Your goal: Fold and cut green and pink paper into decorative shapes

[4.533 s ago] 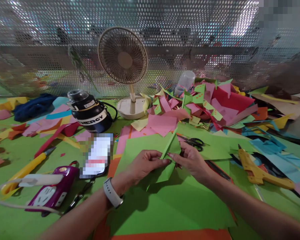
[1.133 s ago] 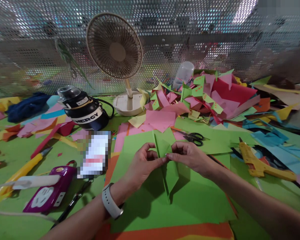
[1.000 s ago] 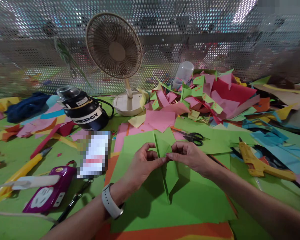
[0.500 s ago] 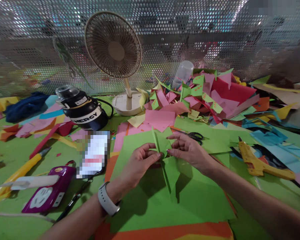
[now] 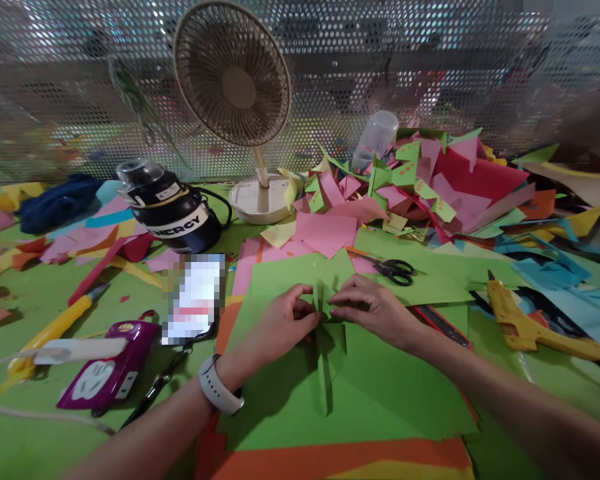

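Fingertips of left hand point(image 5: 287, 325) pinching folded green paper point(image 5: 325, 383) near its middle, with thumb in front and other fingers mostly hidden behind. On its other side, thumb and index finger of right hand point(image 5: 375, 310) a little apart; real contact with folded green paper not possible to tell, because of blur and green upon green. Lower end of folded green paper pointing down over large green sheet point(image 5: 400, 400), folds dark and hard to read. Just beyond right hand, scissors point(image 5: 397, 271), handles clear, blades less so. Room for moving mainly toward the near side, over flat large green sheet, as far as orange paper point(image 5: 280, 463), cut off by bottom of view. Well to the left, phone point(image 5: 195, 297) with pixelated screen; well to the right, yellow glue gun point(image 5: 517, 320). Behind, scrap heap point(image 5: 430, 183) limiting the far side, and fan point(image 5: 233, 83) reaching upper border of view. Compared with half a second before: folded green paper turned more edge-on, right fingertips closer together, fan higher in view.
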`<state>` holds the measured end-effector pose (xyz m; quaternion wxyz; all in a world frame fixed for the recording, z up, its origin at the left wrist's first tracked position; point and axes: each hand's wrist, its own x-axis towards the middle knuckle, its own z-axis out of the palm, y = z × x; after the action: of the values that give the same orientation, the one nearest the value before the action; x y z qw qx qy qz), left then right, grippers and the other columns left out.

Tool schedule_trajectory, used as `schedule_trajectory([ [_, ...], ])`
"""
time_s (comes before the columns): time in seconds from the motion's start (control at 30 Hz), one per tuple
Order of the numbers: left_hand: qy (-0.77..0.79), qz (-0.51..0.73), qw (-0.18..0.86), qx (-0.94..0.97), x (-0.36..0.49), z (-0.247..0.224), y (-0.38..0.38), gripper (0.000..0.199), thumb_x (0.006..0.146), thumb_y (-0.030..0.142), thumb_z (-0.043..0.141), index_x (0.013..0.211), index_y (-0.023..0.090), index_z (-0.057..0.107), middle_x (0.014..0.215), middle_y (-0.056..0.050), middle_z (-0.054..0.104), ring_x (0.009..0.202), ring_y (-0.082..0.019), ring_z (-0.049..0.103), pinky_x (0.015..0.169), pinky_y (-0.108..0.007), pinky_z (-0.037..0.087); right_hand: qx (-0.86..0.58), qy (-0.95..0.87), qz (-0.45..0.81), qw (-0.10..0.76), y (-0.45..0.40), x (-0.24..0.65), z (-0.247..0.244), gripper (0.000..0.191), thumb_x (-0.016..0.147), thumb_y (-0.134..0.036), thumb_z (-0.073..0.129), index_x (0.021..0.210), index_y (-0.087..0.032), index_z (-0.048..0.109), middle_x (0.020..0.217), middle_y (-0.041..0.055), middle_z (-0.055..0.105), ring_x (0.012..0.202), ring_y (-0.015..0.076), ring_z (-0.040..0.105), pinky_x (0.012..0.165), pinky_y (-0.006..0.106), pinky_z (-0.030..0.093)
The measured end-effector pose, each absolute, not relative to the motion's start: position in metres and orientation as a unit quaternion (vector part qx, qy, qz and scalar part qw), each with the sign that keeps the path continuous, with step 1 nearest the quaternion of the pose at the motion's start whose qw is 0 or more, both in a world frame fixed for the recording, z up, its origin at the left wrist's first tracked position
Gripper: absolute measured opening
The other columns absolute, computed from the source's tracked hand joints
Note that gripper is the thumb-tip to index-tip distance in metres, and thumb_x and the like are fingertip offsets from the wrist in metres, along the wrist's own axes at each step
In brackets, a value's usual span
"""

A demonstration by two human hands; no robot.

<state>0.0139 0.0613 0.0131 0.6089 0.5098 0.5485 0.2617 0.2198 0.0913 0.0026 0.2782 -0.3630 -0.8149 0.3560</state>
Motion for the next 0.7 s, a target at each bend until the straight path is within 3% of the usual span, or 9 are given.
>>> schedule_trajectory([
  [0.17, 0.551, 0.260, 0.581, 0.540, 0.013, 0.015, 0.063, 0.038, 0.076, 0.026, 0.060, 0.111, 0.020, 0.047, 0.070, 0.004, 0.062, 0.055, -0.014, 0.057, 0.051, -0.025, 0.045, -0.349, -0.848, 0.291, 0.272, 0.090, 0.223, 0.006, 0.022, 0.081, -0.022, 0.072, 0.103, -0.023, 0.072, 0.107, 0.0078, 0.058, 0.101, 0.0211, 0.059, 0.087, 0.036, 0.050],
  [0.33, 0.553, 0.251, 0.556, 0.567, 0.014, 0.020, 0.064, 0.033, 0.076, 0.022, 0.053, 0.110, 0.020, 0.049, 0.068, 0.004, 0.064, 0.057, -0.015, 0.057, 0.051, -0.024, 0.041, -0.326, -0.854, 0.216, 0.343, 0.084, 0.221, 0.016, 0.007, 0.085, -0.022, 0.067, 0.089, -0.020, 0.072, 0.091, 0.0063, 0.060, 0.087, 0.0187, 0.060, 0.075, 0.032, 0.051],
  [0.43, 0.564, 0.246, 0.523, 0.589, 0.015, 0.020, 0.065, 0.037, 0.076, 0.021, 0.053, 0.112, 0.018, 0.047, 0.069, 0.003, 0.063, 0.059, -0.016, 0.058, 0.052, -0.025, 0.041, -0.275, -0.893, 0.212, 0.285, 0.080, 0.219, 0.017, 0.012, 0.088, -0.019, 0.062, 0.093, -0.019, 0.073, 0.083, 0.0057, 0.064, 0.076, 0.0168, 0.060, 0.067, 0.029, 0.049],
  [0.57, 0.552, 0.251, 0.456, 0.651, 0.013, 0.017, 0.064, 0.037, 0.076, 0.019, 0.053, 0.114, 0.018, 0.048, 0.076, 0.001, 0.065, 0.070, -0.018, 0.063, 0.060, -0.028, 0.048, -0.244, -0.935, 0.166, 0.197, 0.078, 0.218, 0.011, 0.019, 0.089, -0.014, 0.056, 0.097, -0.017, 0.073, 0.086, 0.0081, 0.067, 0.077, 0.0184, 0.062, 0.065, 0.029, 0.048],
  [0.7, 0.548, 0.268, 0.259, 0.749, 0.006, 0.016, 0.058, 0.043, 0.080, 0.019, 0.058, 0.122, 0.018, 0.046, 0.100, -0.008, 0.066, 0.086, -0.022, 0.064, 0.071, -0.035, 0.053, -0.230, -0.948, 0.137, 0.174, 0.078, 0.218, 0.009, 0.021, 0.089, -0.013, 0.055, 0.097, -0.019, 0.074, 0.089, 0.0083, 0.067, 0.078, 0.0181, 0.061, 0.066, 0.029, 0.048],
])
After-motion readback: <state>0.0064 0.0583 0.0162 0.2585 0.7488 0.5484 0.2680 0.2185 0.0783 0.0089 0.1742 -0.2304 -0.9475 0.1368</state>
